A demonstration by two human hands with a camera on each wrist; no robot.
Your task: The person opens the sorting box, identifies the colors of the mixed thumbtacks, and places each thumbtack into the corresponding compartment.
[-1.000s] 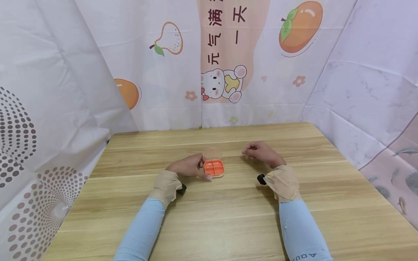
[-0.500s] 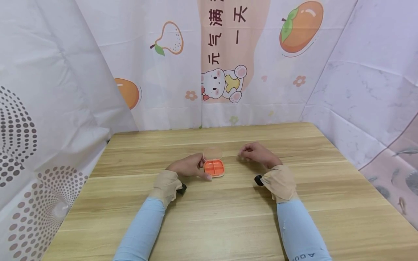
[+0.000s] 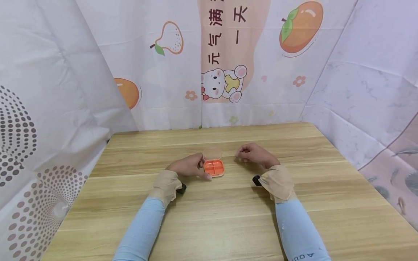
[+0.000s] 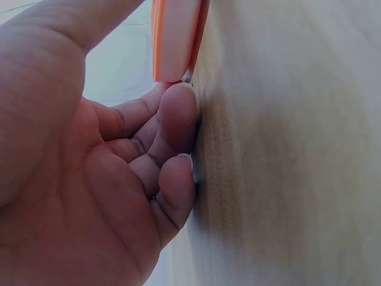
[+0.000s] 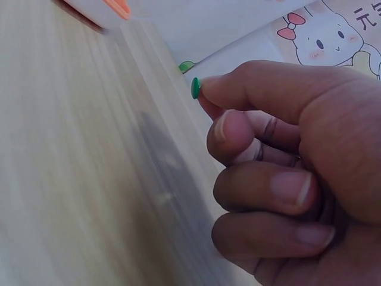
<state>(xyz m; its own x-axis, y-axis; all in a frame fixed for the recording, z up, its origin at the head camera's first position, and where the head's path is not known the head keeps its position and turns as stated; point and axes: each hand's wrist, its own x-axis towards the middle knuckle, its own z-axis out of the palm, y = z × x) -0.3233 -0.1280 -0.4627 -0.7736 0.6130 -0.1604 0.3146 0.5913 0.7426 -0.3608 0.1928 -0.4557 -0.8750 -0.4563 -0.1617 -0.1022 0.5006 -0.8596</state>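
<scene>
An orange pill box point(image 3: 213, 168) with four-way divided compartments lies on the table, its clear lid point(image 3: 212, 153) folded back on the far side. My left hand point(image 3: 188, 166) grips the box at its left, thumb at the near edge and fingers at the back. In the left wrist view, the edge of the pill box point(image 4: 177, 42) shows beyond the curled fingers. To the right and apart from the box, my right hand point(image 3: 256, 154) pinches a small green thumbtack point(image 5: 195, 88) between thumb and forefinger. Only its round head shows; the fingertips hide the rest.
Both hands are over a wood-grain table point(image 3: 215, 221). A printed curtain point(image 3: 176, 72) hangs along the back edge, with more fabric at both sides. A dark wrist camera point(image 3: 257, 180) sits under the right wrist, another point(image 3: 181, 189) by the left.
My right hand has moved a little left, closer to the pill box, still pinching. The left hand and the box have stayed in place.
</scene>
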